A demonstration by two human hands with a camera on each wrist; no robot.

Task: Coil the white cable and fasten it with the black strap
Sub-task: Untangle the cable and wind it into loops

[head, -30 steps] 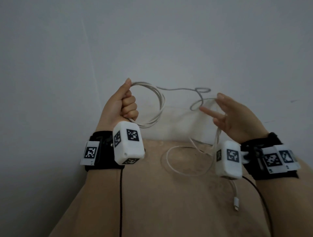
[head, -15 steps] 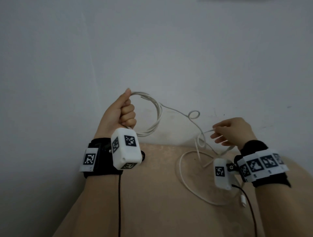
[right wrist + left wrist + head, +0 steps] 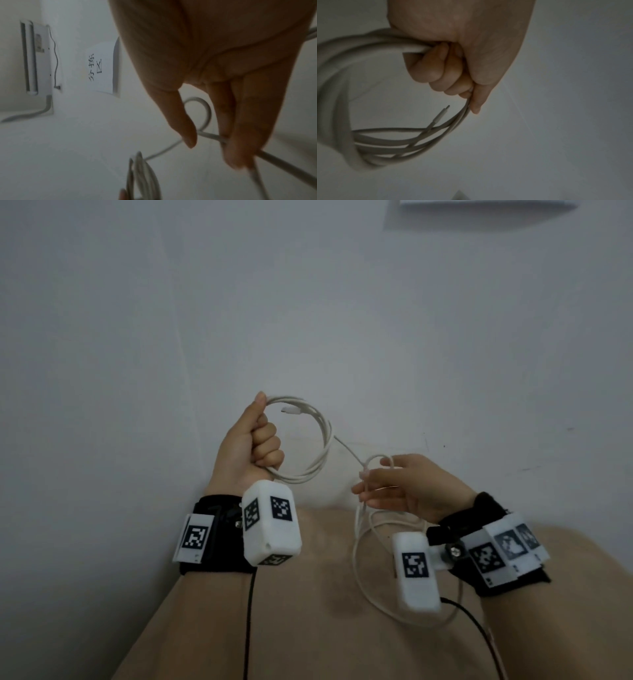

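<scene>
My left hand (image 3: 263,443) is raised in a fist round one side of the coiled white cable (image 3: 323,446). The coil has several turns (image 3: 388,146), and a connector end (image 3: 291,410) pokes into the ring. From the coil a single strand runs down right to my right hand (image 3: 380,487). That hand pinches the strand between thumb and fingers (image 3: 240,146), just where the cable makes a small kink loop (image 3: 204,108). The remaining cable hangs below in a wide loose loop (image 3: 358,563). No black strap is visible in any view.
A beige tabletop (image 3: 308,628) lies under both hands against a plain white wall. High on the wall hang a paper sign (image 3: 101,67) and a white unit with pipes (image 3: 37,58). Black leads (image 3: 248,628) trail from both wrist cameras.
My right hand dropped from coil height, took the loose strand, and has come left toward the coil. The small kink now sits at its fingers. The left hand keeps its grip.
</scene>
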